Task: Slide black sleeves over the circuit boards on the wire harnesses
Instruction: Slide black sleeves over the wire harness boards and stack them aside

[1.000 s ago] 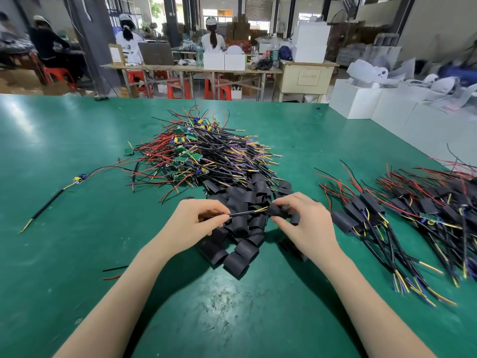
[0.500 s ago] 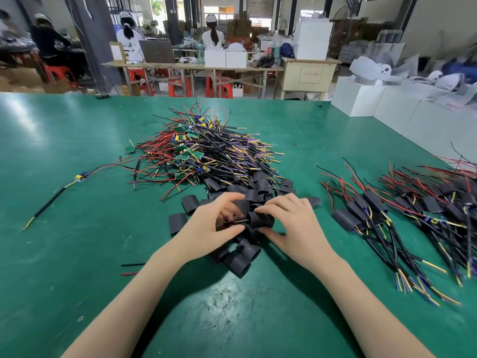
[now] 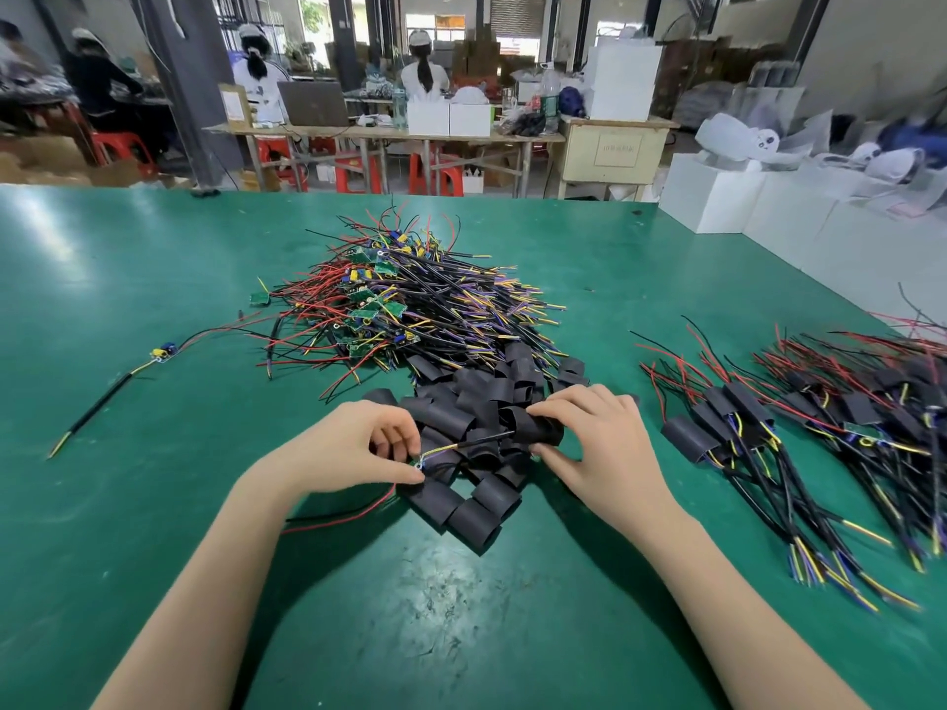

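Sleeve [image 3: 538, 430]: one, right hand [image 3: 604, 453] grip curled round | board [image 3: 417, 462]: one, left hand [image 3: 353, 453] pinching

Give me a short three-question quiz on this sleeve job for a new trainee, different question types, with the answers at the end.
1. True or false: the right hand holds a black sleeve.
2. Multiple choice: the finished harnesses lie (A) to the person's left, (B) to the person's right, (C) on the far bench.
3. Fill in: the left hand pinches a harness at its small green ____.

Key: 1 true. 2 B. 3 board; its black cable runs into the sleeve, which has not yet reached the board.
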